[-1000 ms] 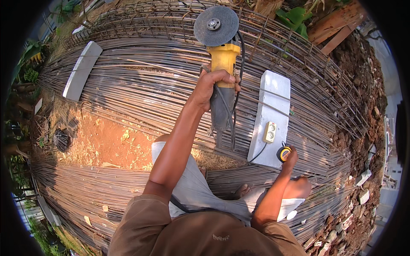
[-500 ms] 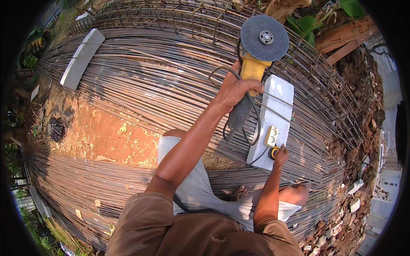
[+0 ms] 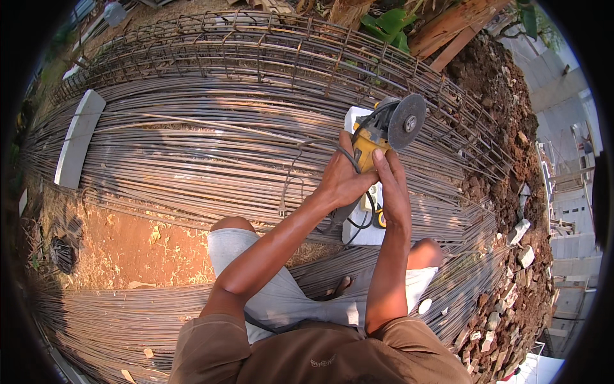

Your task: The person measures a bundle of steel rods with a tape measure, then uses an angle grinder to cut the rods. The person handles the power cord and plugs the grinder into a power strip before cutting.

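Observation:
My left hand [image 3: 342, 176] is wrapped round the yellow body of an angle grinder [image 3: 366, 146], whose dark disc [image 3: 407, 121] faces right. At the grinder's other side, my right hand [image 3: 394, 192] is closed against the body, with its thumb on the yellow housing. Under the tool lies a pale slab [image 3: 363, 238] across the steel bars. Partly hidden on the slab are a cream socket strip [image 3: 369, 198] and a round yellow-and-black object [image 3: 382, 219], just beside my right wrist. The grinder's dark cord loops around my left hand, and a plug [image 3: 282, 208] lies on the bars.
Long steel bars [image 3: 192, 137] spread across the ground on both sides of a bare earth patch [image 3: 128, 240]. A second pale slab [image 3: 79, 139] rests at left. Tied rebar cages [image 3: 256, 38] run along the back. Rubble [image 3: 505, 288] lies at right.
The grinder has come down and nearer, and its disc has turned to the right. My right hand has left the round yellow-and-black object and moved up onto the grinder. The view has shifted.

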Tool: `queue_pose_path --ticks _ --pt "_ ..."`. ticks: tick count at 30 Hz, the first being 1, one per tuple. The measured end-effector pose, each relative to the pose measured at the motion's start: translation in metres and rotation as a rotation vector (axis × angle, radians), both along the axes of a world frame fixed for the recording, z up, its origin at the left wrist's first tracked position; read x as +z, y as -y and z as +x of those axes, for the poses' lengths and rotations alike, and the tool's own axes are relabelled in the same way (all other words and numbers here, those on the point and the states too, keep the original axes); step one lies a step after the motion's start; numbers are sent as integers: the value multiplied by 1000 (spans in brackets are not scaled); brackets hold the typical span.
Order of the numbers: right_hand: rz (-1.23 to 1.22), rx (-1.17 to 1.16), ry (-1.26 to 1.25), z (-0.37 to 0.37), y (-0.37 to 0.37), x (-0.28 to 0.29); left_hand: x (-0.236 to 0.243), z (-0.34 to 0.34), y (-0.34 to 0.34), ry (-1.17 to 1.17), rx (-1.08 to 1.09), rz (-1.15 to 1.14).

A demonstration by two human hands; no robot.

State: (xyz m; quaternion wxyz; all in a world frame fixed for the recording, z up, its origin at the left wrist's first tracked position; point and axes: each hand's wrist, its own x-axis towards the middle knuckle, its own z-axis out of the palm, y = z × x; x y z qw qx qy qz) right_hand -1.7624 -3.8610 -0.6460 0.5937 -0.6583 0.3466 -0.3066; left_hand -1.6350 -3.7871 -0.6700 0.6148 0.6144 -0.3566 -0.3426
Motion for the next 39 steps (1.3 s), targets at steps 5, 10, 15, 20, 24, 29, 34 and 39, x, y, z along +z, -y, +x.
queue_pose_path --ticks 5,10,15,20,24,29,34,39 --pt "154 -76 92 -29 14 -30 -10 -15 -4 225 -170 43" --pt "340 -79 117 -68 9 -72 2 -18 -5 333 -241 216" --pt "462 -136 -127 -88 4 -105 -18 -17 6 232 -221 180" --pt "569 -170 157 -95 -16 -132 -51 -22 25 -142 -98 215" --pt "514 -40 81 -95 -10 -125 -70 -7 26 -335 16 40" --pt "505 210 -43 -117 -7 -119 -57 0 21 -261 57 76" --pt "243 9 13 -147 -14 -151 -65 44 -1 550 28 544" --pt "199 -71 550 -135 4 -94 -47 78 -31 727 -82 763"
